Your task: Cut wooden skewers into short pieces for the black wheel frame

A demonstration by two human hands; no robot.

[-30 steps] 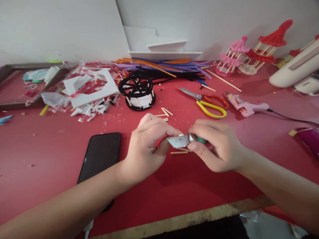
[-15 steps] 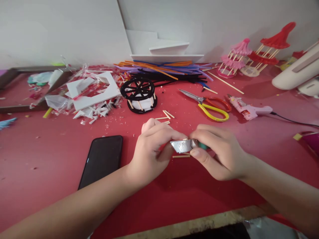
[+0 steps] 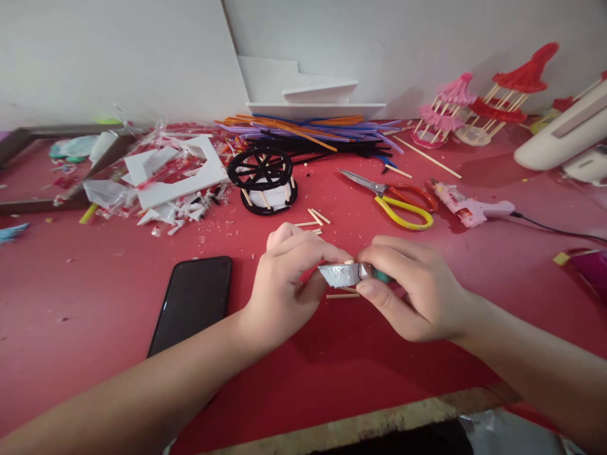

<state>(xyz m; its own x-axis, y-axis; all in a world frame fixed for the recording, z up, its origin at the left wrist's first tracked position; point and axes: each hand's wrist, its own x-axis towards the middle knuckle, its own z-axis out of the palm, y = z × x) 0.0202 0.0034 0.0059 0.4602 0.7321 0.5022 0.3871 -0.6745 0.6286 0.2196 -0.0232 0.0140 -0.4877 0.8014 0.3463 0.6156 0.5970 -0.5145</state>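
Note:
In my closed right hand [image 3: 412,287] is a small knife [image 3: 340,275] with a short, wide silver blade and a bit of green handle showing. The blade points left, toward my left hand [image 3: 291,284]. Thumb and forefinger of that hand are pinched on a thin wooden stick, whose pale end [image 3: 349,261] shows just above the blade; its rest is hidden by my fingers. Below the blade, cut sticks [image 3: 342,296] lie on the red table, and a few more short sticks [image 3: 318,217] lie beyond my left hand.
A black phone [image 3: 192,306] lies left. Behind stand a black wheel-topped frame [image 3: 262,180], white foam scraps [image 3: 208,167] and pipe cleaners [image 3: 308,136]. Scissors [image 3: 403,208] and a corded pink glue gun [image 3: 469,205] lie right, near pink [image 3: 446,110] and red [image 3: 516,82] carousel-like models.
The blade has shifted slightly left along with my right hand, and a little more of the stick's end shows above it. The whole view has drifted slightly.

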